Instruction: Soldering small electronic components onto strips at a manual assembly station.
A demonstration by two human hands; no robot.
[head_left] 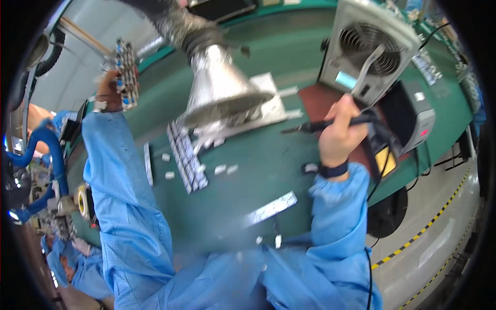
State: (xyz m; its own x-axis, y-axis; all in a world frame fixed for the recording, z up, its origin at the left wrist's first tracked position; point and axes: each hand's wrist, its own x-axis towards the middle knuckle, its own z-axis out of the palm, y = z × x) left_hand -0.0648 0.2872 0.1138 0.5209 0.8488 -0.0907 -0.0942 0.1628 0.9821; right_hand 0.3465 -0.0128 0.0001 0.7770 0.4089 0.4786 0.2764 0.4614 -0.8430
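At the far left, my left hand is closed round the edge of a long circuit board dotted with blue parts, held up off the bench. My right hand grips a black soldering iron in its fist, over the right side of the bench. The iron's tip points left, apart from any board. A dark band circles my right wrist. Below and left of the iron, a patterned strip lies on the green bench, and a pale strip rests nearer to me.
A silver fume hood hangs over the middle. At the right stand a grey fan unit, a soldering station and a yellow sponge. Small white pieces lie scattered. A black cable runs past my right arm.
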